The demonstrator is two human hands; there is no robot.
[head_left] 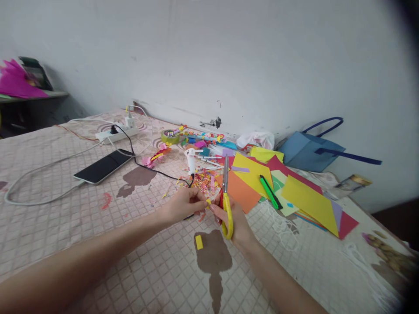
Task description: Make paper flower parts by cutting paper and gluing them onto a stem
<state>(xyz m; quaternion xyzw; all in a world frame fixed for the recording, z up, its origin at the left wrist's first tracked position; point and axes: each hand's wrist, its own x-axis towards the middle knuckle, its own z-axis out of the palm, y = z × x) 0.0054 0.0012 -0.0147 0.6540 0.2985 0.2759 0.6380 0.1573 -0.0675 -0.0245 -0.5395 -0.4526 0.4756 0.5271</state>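
Observation:
Near the middle of the table, my left hand point(183, 204) pinches a small piece of yellow paper point(208, 202) between thumb and fingers. The fingertips of my right hand point(238, 224) meet the same piece from the other side. Yellow-handled scissors point(228, 216) are also held in my right hand, blades pointing up and away from me. Just below the hands lies a short yellow paper strip point(199, 242). A white hot glue gun point(190, 161) stands beyond my left hand, beside a pile of colourful paper clippings point(204, 181).
On the right lie yellow paper sheets point(310, 203), a green marker point(270, 192), white string point(278, 224) and a blue bag point(310, 150). On the left are a phone point(104, 167) with its cable and a power strip point(118, 133). A tape roll point(170, 137) sits farther back.

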